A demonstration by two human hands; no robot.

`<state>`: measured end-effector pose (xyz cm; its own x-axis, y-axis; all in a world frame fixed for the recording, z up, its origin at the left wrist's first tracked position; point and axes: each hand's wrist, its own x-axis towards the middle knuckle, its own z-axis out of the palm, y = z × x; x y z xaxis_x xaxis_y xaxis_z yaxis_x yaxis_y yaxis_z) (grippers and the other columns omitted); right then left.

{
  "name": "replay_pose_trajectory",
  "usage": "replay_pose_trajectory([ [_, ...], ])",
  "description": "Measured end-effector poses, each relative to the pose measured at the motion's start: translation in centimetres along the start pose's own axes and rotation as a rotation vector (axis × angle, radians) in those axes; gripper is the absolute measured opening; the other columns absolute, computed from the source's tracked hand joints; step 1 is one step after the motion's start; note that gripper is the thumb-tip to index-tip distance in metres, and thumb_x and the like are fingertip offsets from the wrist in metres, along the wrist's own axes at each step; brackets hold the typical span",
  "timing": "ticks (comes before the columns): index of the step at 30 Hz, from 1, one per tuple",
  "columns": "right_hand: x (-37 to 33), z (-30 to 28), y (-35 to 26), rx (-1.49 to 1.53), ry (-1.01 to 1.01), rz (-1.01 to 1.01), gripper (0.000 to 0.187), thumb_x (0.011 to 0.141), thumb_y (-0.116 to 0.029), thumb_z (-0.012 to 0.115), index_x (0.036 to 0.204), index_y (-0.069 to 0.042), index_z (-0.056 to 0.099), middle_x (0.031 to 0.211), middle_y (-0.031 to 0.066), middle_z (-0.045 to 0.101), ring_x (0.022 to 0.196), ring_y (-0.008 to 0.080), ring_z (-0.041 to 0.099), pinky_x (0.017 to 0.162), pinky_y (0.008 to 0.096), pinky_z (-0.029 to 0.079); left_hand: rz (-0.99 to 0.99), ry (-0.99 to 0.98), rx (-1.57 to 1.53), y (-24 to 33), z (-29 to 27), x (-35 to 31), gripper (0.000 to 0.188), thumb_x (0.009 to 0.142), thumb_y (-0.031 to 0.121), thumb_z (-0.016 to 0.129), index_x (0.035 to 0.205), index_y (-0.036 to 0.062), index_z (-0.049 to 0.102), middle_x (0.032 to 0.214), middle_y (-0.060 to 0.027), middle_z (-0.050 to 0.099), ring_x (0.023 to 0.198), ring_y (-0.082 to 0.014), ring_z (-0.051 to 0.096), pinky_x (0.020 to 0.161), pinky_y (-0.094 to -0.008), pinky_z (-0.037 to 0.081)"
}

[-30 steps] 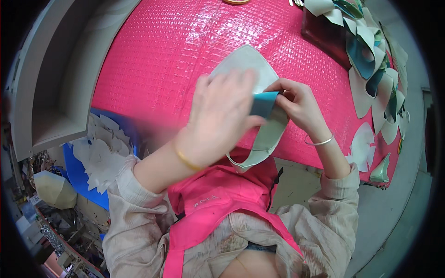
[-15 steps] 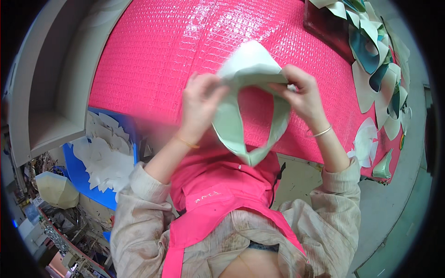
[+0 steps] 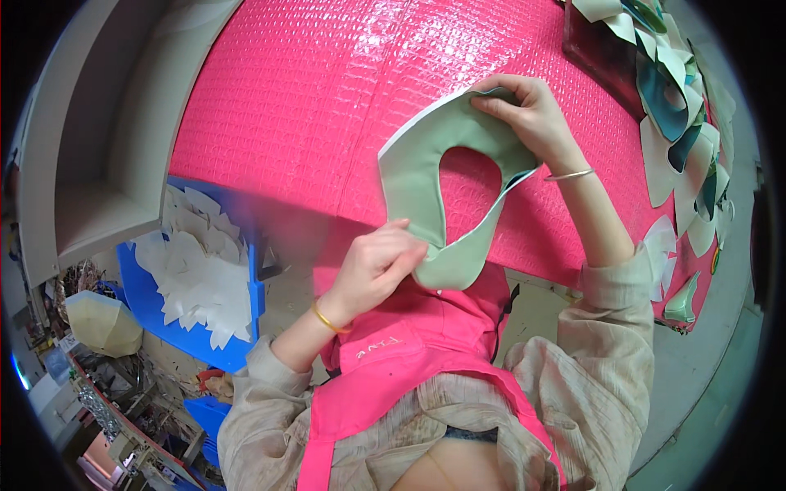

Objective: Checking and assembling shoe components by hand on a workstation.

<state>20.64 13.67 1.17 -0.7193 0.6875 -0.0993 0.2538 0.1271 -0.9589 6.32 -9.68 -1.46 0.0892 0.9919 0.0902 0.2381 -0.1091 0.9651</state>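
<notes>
A pale green, ring-shaped shoe upper (image 3: pixel 413 176) with a large oval opening is stretched between my hands, over the pink table's near edge. Its smooth green face is turned up, and a white edge runs along its far left side. My left hand (image 3: pixel 375 268) pinches its near left part, beside the lower end of the opening. At its far right rim, my right hand (image 3: pixel 536 119) is closed with the thumb over the green face and the fingers behind. A seam shows below the opening, near my left fingertips.
A pink textured cover (image 3: pixel 286 123) lies on the table. Several similar uppers with teal insides (image 3: pixel 704 164) are heaped at the far right, with a small green piece (image 3: pixel 680 301) nearer. At left stand a blue bin (image 3: pixel 135 286) of white cut pieces and a grey shelf box (image 3: pixel 106 221).
My left hand has moved from the upper's far left side to its near end. My right hand has moved farther out along the rim. The upper has turned and flattened, green face up.
</notes>
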Motion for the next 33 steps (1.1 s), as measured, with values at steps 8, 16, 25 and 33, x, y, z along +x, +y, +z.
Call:
replay_pose_trajectory([
  [8,1.7,2.5,-5.9,-0.874,-0.322,-0.722,0.049,0.061,-0.006,0.068,0.106,-0.003,0.052,0.092,0.0133,0.06,0.094,0.0299,0.055,0.083,0.0377,0.044,0.01,0.204,0.587,1.9,1.9,2.9,0.029,0.079,0.006,0.054,0.105,-0.0057,0.049,0.107,-0.0199,0.047,0.1,-0.0351,0.047,0.085,-0.039,0.04],
  [16,4.9,4.3,-5.1,-0.976,-0.747,-0.336,0.025,0.06,-0.01,0.068,0.083,-0.001,0.062,0.071,0.016,0.06,0.066,0.0315,0.059,0.061,0.0412,0.048,0.047,0.231,0.898,0.8,2.7,3.1,0.039,0.072,0.011,0.059,0.106,-0.0055,0.049,0.108,-0.0176,0.048,0.101,-0.0301,0.046,0.082,-0.0368,0.04],
  [25,6.2,5.1,-5.1,-1.122,-0.812,-0.088,0.027,0.067,-0.014,0.065,0.09,-0.001,0.062,0.081,0.0178,0.061,0.076,0.0316,0.06,0.063,0.0386,0.048,-0.112,0.102,1.103,1.9,2.7,5.9,0.042,0.071,0.015,0.06,0.106,-0.0057,0.05,0.1,-0.0123,0.049,0.09,-0.0238,0.047,0.075,-0.0318,0.04],
  [33,6.5,5.2,-4.1,-1.098,-0.754,-0.044,0.028,0.065,-0.015,0.067,0.088,0.0,0.062,0.079,0.0184,0.061,0.073,0.0311,0.06,0.062,0.0385,0.048,0.078,0.16,0.96,0.7,1.2,6.5,0.034,0.074,0.01,0.058,0.104,-0.0028,0.051,0.101,-0.0129,0.048,0.09,-0.0275,0.048,0.077,-0.0349,0.043],
])
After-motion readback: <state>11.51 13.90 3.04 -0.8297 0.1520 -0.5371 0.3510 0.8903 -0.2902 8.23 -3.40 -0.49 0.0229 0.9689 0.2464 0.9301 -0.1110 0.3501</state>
